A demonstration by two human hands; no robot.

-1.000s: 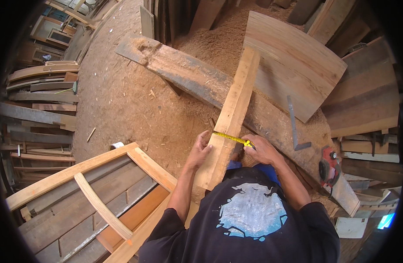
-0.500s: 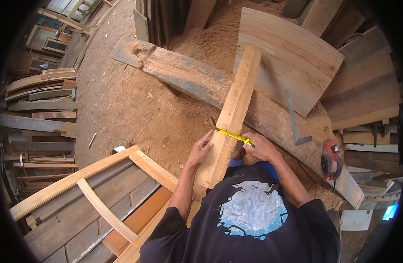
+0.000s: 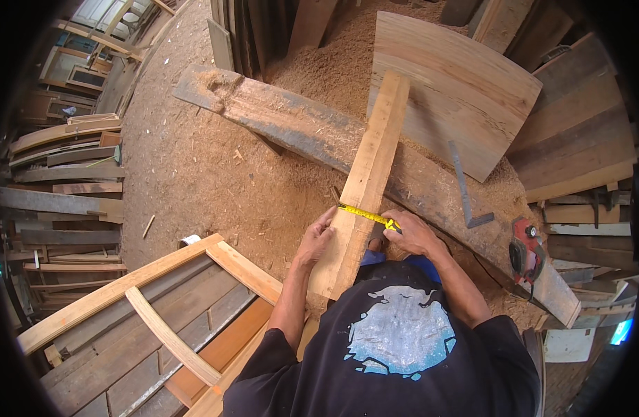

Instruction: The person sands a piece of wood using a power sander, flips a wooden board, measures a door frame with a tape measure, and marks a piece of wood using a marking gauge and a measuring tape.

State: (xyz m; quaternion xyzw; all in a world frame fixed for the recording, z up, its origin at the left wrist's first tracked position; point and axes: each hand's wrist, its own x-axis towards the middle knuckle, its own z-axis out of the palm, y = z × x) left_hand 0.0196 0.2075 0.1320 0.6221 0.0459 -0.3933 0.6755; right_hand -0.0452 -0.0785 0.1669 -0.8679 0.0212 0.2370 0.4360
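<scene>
Closest in is the person's dark shirt with a pale blue patch (image 3: 401,332). Both arms reach forward from it. The left hand (image 3: 315,239) rests on the left edge of a long pale wooden board (image 3: 364,184), with its fingers close together against the wood and the tips at the end of a yellow tape measure (image 3: 365,215). The right hand (image 3: 410,233) is on the right side of the board. Its fingers are bent and pinch the other end of the tape measure. The tape measure is stretched across the board, from one edge to the other, between the two hands.

The board lies tilted, running away from the person. It rests on top of a big, old, grey wooden beam (image 3: 292,128) that crosses under it. A grey metal square ruler (image 3: 465,191) lies on the beam to the right. Near it, further right, is a red power saw (image 3: 524,254).

To the lower left is a pale wooden frame with a curved bar (image 3: 135,306). Sawdust (image 3: 194,174) covers the floor. Past the board's far end leans a wide curved wooden panel (image 3: 458,97).
</scene>
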